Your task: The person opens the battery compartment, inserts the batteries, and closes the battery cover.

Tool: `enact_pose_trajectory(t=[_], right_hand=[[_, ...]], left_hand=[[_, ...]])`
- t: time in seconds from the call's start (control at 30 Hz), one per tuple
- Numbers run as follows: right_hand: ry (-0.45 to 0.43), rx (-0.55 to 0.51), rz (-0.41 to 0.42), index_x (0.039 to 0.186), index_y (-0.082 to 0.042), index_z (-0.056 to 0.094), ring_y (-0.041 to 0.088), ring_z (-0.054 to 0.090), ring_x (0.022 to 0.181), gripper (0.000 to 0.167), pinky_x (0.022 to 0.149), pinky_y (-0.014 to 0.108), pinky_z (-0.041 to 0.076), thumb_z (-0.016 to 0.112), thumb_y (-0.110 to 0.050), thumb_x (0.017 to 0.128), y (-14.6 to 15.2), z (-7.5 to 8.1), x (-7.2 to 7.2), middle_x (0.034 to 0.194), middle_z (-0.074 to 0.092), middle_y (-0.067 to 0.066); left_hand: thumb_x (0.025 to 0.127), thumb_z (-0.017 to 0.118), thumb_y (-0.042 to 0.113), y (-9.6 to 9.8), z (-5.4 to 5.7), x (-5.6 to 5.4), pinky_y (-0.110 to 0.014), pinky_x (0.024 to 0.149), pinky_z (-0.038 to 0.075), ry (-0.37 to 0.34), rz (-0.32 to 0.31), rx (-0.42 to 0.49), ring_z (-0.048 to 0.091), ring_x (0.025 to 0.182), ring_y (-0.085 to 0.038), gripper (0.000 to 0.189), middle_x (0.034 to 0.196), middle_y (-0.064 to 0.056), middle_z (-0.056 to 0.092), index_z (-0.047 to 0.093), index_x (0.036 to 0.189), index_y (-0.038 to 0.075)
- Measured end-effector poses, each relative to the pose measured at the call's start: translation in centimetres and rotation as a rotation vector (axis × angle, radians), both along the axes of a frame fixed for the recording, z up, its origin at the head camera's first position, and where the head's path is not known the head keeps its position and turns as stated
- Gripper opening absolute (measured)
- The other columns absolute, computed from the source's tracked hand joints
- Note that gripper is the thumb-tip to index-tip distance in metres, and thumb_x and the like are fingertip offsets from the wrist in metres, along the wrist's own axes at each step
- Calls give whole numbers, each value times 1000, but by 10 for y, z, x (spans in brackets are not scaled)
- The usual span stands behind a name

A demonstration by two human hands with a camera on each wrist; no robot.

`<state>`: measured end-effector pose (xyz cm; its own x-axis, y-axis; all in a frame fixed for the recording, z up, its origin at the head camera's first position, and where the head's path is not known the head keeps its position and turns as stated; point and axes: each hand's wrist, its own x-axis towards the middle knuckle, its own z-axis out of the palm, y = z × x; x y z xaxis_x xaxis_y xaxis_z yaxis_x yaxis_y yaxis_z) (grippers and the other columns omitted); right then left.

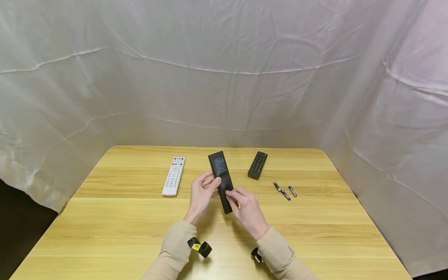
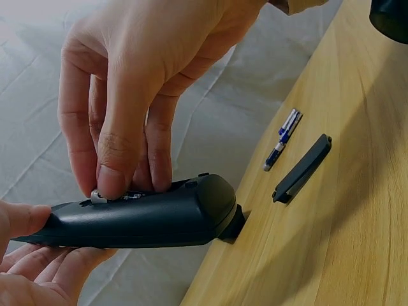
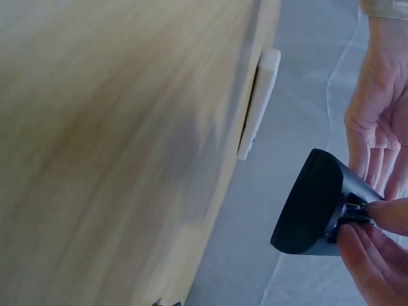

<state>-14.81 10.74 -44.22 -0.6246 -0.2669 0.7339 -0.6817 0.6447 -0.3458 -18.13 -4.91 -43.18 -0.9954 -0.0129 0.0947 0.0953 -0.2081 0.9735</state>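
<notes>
My left hand [image 1: 202, 191] grips a black remote control [image 1: 220, 165] with its labelled back turned up, thumb on the back and fingers beneath. At the remote's lower part, my right hand [image 1: 249, 210] pinches a small battery [image 2: 97, 197] in the battery compartment. Silver metal shows under the thumb in the left wrist view; the fingers hide most of the compartment. In the right wrist view, the battery [image 3: 354, 211] shows between thumb and fingers at the opening. A thin dark piece like a battery cover [image 2: 303, 169] lies on the table in the left wrist view.
A white remote [image 1: 174, 176] lies to the left on the wooden table [image 1: 122, 233]. Behind and to the right is a smaller black remote [image 1: 257, 165]. Loose batteries [image 1: 293, 191] lie at the right. Pale cloth [image 1: 224, 97] hangs around the table.
</notes>
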Motion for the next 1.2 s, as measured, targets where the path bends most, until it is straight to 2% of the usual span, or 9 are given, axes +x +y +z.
enact_pose_trajectory(t=[0.2,0.37,0.57,0.8,0.93,1.2], right_hand=[[-24,37,-7,100,2,77,19,72,74,22,65,22,64,79,7,78,0,0,2,86,73,7],[-12,84,-20,105,2,77,20,72,75,26,65,25,64,79,6,79,0,1,3,89,73,8],[-6,147,-33,109,2,76,19,71,77,31,67,25,64,80,6,79,0,0,4,93,73,7],[-15,202,-37,115,3,73,21,70,81,37,71,28,64,79,7,78,-3,2,6,96,71,9],[-12,237,-52,118,4,71,22,69,83,42,73,30,64,80,6,77,-4,3,8,98,71,10],[-51,293,-69,132,6,61,25,64,100,55,83,35,63,73,9,79,-9,-1,10,116,63,16]], left_hand=[[97,65,6,1,0,1,-39,79,67,1,7,4,75,90,-17,36,122,-33,67,59,132,-4],[97,65,6,2,3,2,-45,82,66,5,7,9,75,90,-19,36,121,-31,68,61,131,-2],[97,64,5,2,3,2,-45,81,66,12,12,9,76,90,-19,36,121,-32,68,60,131,-3],[97,65,7,0,0,0,-38,76,67,16,35,13,75,89,-17,38,121,-34,67,59,132,-6],[96,65,5,0,0,-1,-35,75,67,-6,54,41,75,87,-17,38,121,-34,67,59,132,-6],[97,64,4,-2,1,-4,-25,71,66,-21,89,81,76,88,-17,38,122,-35,66,58,132,-7]])
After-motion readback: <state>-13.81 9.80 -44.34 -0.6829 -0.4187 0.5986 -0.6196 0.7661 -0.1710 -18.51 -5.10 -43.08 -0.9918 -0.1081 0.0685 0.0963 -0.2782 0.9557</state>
